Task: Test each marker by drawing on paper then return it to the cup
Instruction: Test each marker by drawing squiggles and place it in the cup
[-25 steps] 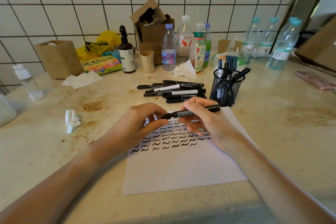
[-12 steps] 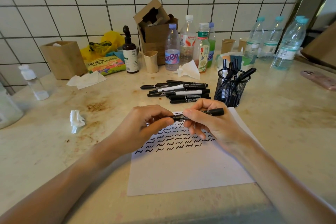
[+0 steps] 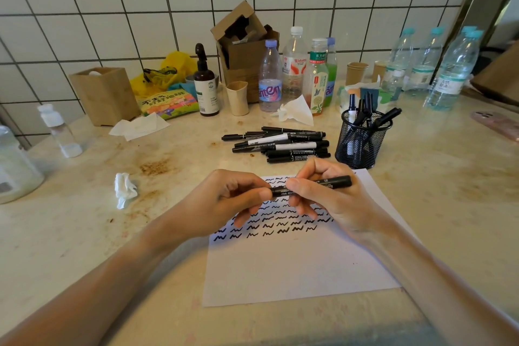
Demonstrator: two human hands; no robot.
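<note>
I hold one black marker (image 3: 331,183) level above the white paper (image 3: 297,267). My right hand (image 3: 334,199) grips its barrel, and my left hand (image 3: 230,199) pinches its left end, where the cap is. Rows of black squiggles cover the paper's upper half, partly hidden under both hands. A black mesh cup (image 3: 361,143) stands just beyond the paper on the right, with several markers upright in it. A pile of several black markers (image 3: 280,144) lies on the counter to the left of the cup.
Several plastic bottles (image 3: 295,70), paper cups (image 3: 238,97), a brown pump bottle (image 3: 205,87) and cardboard boxes (image 3: 241,48) line the tiled wall. Crumpled tissues (image 3: 125,188) lie on the stained counter at the left. A pink phone (image 3: 500,125) lies at the far right.
Both hands stay on the marker over the paper. The left hand has closed in along the marker toward the right hand, covering its left end. The view has shifted slightly.
</note>
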